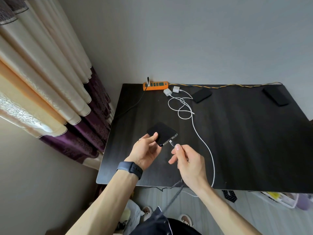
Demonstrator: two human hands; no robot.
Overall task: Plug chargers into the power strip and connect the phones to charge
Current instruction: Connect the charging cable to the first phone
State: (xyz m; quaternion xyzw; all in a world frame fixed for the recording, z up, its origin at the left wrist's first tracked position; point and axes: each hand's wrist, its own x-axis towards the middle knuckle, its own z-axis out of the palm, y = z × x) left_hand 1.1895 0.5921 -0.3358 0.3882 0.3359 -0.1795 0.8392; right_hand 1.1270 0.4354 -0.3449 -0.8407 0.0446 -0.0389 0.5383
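Gripping one of three phones (162, 134), the left hand (145, 150) is meeting the right hand's (188, 162) pinched plug (171, 143); two chargers (171, 91) are lying by one strip (155, 85) on the dark table (245, 150).

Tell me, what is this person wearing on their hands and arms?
Both forearms are bare, with no sleeves showing. The left wrist carries a dark watch band, and the left hand has a thin silvery ring on one finger. The right hand wears nothing.

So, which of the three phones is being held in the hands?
The nearest phone: the left hand lifts it, while the right hand brings a connector. The other two phones lie flat, far back.
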